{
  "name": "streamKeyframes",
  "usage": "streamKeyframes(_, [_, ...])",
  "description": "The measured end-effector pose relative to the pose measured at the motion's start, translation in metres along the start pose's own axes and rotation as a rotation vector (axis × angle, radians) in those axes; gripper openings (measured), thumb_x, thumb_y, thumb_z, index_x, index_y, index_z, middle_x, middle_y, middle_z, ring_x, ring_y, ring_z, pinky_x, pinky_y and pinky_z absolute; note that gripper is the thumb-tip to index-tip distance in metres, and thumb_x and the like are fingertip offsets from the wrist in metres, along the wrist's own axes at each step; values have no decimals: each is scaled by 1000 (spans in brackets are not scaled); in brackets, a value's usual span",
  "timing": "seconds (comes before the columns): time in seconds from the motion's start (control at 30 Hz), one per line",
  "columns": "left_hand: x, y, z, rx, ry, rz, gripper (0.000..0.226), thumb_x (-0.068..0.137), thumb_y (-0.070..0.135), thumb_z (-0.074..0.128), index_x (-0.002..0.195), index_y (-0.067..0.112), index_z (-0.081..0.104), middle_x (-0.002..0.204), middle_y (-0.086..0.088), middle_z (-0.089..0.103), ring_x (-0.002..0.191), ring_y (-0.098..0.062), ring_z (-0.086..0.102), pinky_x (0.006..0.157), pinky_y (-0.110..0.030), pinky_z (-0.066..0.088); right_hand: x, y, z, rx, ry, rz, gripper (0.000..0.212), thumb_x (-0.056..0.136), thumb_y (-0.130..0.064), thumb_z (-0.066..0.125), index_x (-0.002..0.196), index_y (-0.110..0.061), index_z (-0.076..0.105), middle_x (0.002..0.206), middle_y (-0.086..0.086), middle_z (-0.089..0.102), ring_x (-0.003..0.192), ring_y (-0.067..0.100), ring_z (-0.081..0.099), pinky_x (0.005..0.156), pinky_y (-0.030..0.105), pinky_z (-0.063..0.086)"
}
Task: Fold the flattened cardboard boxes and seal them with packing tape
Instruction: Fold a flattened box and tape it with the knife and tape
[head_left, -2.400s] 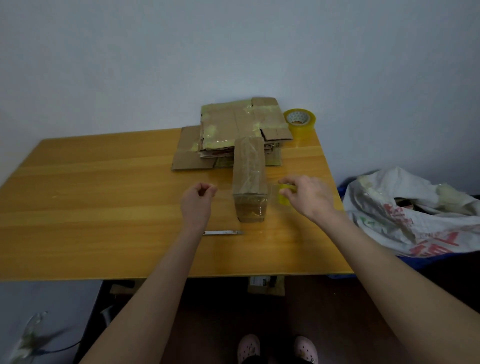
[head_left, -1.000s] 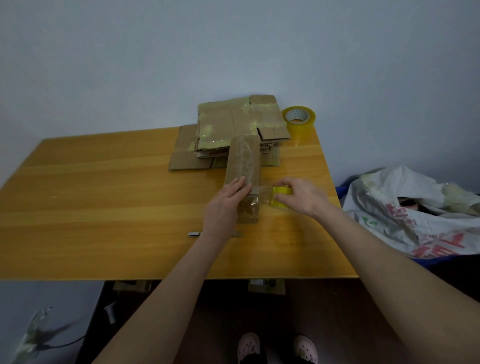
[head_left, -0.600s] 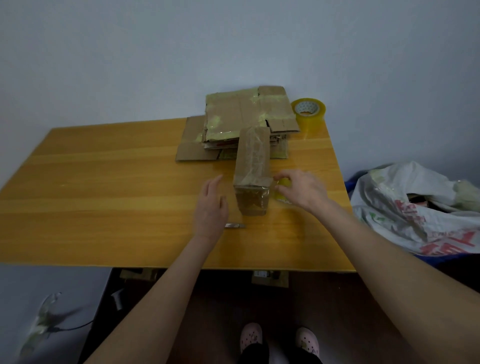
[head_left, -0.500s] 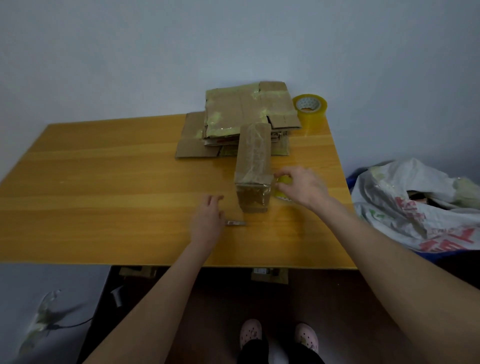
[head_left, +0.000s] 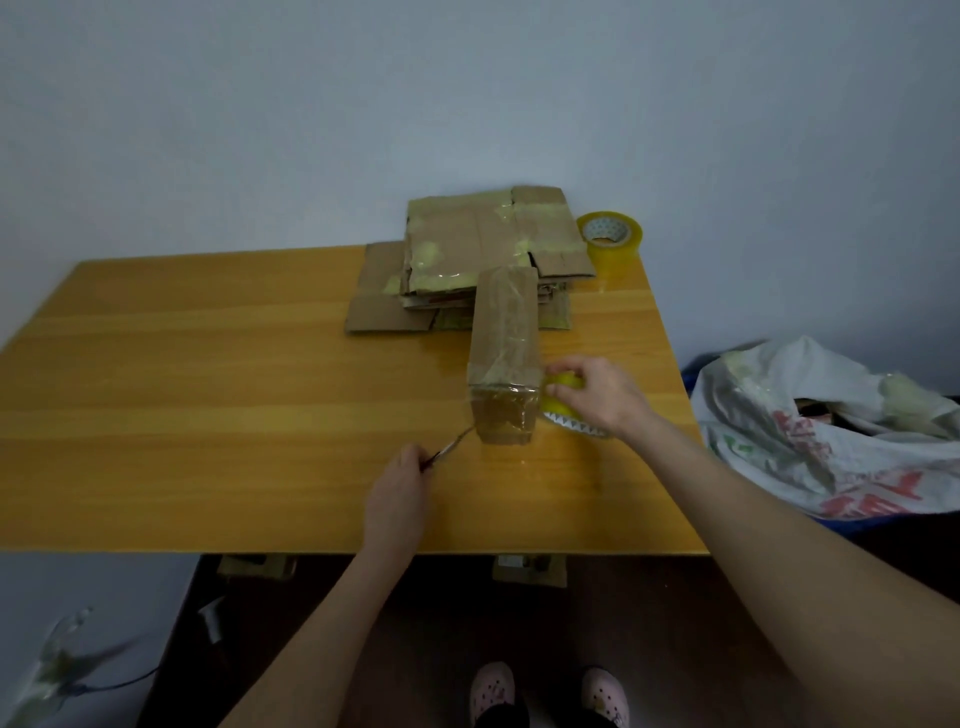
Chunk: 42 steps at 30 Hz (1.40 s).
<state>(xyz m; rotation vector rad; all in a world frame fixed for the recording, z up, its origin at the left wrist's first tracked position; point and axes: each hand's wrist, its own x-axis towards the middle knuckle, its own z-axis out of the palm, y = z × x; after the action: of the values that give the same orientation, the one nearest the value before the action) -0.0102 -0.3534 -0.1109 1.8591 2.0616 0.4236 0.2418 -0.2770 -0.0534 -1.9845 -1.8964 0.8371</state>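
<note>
Folded box (head_left: 503, 358) stands on bench (head_left: 208, 389). Right hand (head_left: 597, 395), at box's 3 o'clock, clamped on tape roll (head_left: 563, 385). Left hand (head_left: 397, 493), 7 o'clock, grips thin blade (head_left: 449, 448), tip by box edge. Flat stack (head_left: 467, 260) at 12.

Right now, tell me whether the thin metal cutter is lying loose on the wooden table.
No, the left hand grips the cutter, tip near the taped brown cardboard box.
</note>
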Motion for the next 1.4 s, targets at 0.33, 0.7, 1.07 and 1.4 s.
streamKeyframes(0.33, [28,130,-23,-311,307,229,19,96,12,53,108,5,65,105,-5,58,86,-14,54,77,-26,49,-3,4,0,123,-33,-11,47,94,-33,60,139,-27,47,138,-2,54,123,23,52,96,41,48])
streamKeyframes(0.7, [43,122,-5,-239,178,221,34,92,12,61,125,11,61,136,-1,55,133,-15,43,117,-31,24,-20,38,-11,438,-217,-29,51,90,-29,67,136,-14,52,136,4,55,126,17,49,95,24,39])
streamKeyframes(1.07, [47,117,-3,-228,191,269,33,92,8,58,124,12,62,133,0,58,131,-13,46,114,-23,21,-16,30,-28,-37,-22,-78,53,86,-60,55,131,-33,53,132,-5,58,117,20,55,87,38,51])
streamKeyframes(1.4, [49,116,0,-180,222,297,30,92,9,58,121,13,65,131,1,60,128,-13,49,113,-32,32,-18,6,-36,-254,-42,3,55,91,-60,46,137,-28,49,134,1,56,121,25,52,91,39,49])
